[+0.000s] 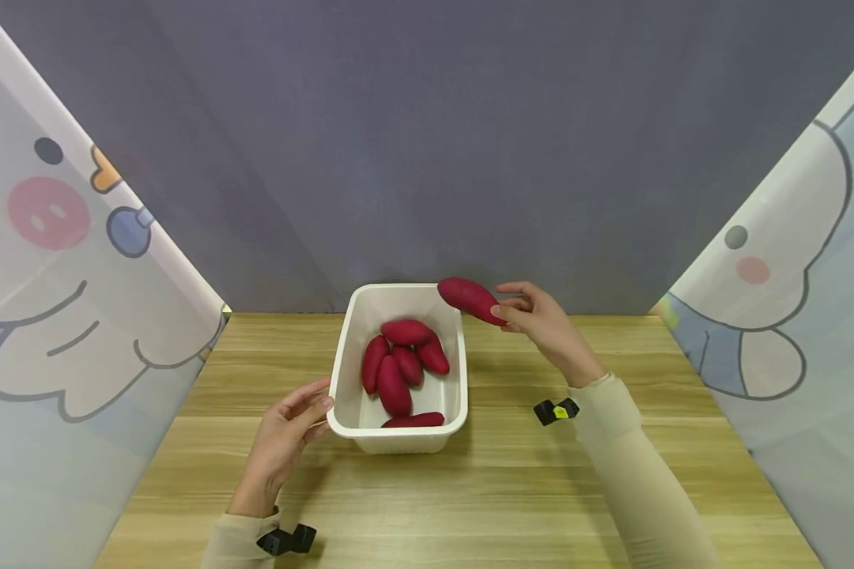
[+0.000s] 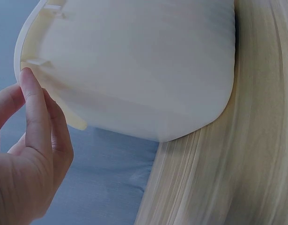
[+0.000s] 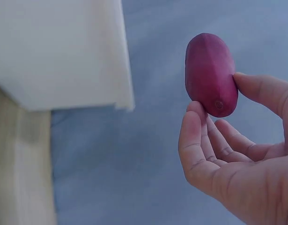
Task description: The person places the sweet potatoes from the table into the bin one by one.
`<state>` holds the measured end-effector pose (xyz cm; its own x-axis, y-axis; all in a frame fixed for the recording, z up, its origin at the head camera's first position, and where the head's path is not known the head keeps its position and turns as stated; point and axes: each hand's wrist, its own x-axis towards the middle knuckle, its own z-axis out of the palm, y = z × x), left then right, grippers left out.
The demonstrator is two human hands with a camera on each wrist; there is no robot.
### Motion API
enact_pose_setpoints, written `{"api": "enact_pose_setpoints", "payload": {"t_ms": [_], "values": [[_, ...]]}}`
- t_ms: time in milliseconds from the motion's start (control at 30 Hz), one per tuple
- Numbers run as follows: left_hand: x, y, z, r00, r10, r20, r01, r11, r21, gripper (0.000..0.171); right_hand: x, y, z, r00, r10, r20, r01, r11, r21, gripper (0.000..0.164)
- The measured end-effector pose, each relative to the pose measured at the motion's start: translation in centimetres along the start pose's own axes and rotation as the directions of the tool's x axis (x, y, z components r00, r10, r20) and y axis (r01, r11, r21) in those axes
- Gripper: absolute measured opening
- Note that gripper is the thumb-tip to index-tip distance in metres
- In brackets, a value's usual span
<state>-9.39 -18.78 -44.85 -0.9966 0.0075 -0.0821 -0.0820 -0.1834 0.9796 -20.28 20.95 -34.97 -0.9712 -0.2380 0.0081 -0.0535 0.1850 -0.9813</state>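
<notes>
A white plastic bin (image 1: 398, 444) stands on the table with several purple-red sweet potatoes (image 1: 394, 386) lying inside. My left hand (image 1: 288, 431) pinches the bin's left rim near its front corner, thumb on the rim and a finger beneath it, as the left wrist view also shows. Between the thumb and fingertips of my right hand (image 1: 544, 324) is another sweet potato (image 1: 467, 298), held by one end. It is raised at the bin's far right corner, its free end reaching over the rim. In the right wrist view this sweet potato (image 3: 209, 75) appears end-on, apart from the bin (image 3: 64, 51).
The wood-grain table (image 1: 512, 498) runs back to a grey cloth wall (image 1: 427, 142). Panels printed with cartoon figures stand along the left (image 1: 50, 300) and right (image 1: 776, 284) sides. Small black devices are strapped at both wrists.
</notes>
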Motion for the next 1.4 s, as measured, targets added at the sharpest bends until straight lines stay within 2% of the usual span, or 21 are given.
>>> {"api": "enact_pose_setpoints", "payload": {"t_ms": [200, 367, 667, 833, 933, 1167, 1400], "values": [[0.0, 0.1, 0.0, 1.000, -0.010, 0.000, 0.010, 1.000, 0.000, 0.046, 2.3, -3.0, 2.9, 1.000, -0.017, 0.020, 0.017, 1.000, 0.002, 0.047], [0.0, 0.1, 0.0, 1.000, -0.009, -0.002, 0.009, 1.000, 0.006, 0.045, 4.3, -4.0, 5.5, 0.999, -0.013, 0.032, 0.013, 1.000, 0.017, 0.048], [0.1, 0.0, 0.1, 1.000, -0.002, 0.004, 0.002, 1.000, -0.001, 0.045, 6.8, -3.2, 10.4, 0.998, 0.057, -0.002, -0.057, 0.998, 0.008, 0.049], [-0.1, -0.1, 0.2, 1.000, 0.005, 0.005, -0.005, 1.000, -0.004, 0.043, 7.5, -2.3, 12.4, 0.995, 0.097, -0.020, -0.095, 0.992, 0.081, 0.041], [-0.1, -0.1, 0.3, 1.000, 0.007, 0.007, -0.007, 1.000, -0.008, 0.043, 7.8, -1.9, 13.2, 0.993, 0.117, -0.027, -0.115, 0.991, 0.072, 0.040], [-0.1, -0.2, 0.5, 1.000, 0.006, 0.016, -0.006, 1.000, -0.010, 0.044, 7.8, -0.3, 13.5, 0.986, 0.149, -0.071, -0.153, 0.987, -0.048, 0.040], [-0.1, -0.2, 0.6, 1.000, 0.012, 0.022, -0.012, 1.000, -0.013, 0.043, 7.8, 0.6, 13.3, 0.985, 0.110, -0.134, -0.123, 0.987, -0.098, 0.040]]}}
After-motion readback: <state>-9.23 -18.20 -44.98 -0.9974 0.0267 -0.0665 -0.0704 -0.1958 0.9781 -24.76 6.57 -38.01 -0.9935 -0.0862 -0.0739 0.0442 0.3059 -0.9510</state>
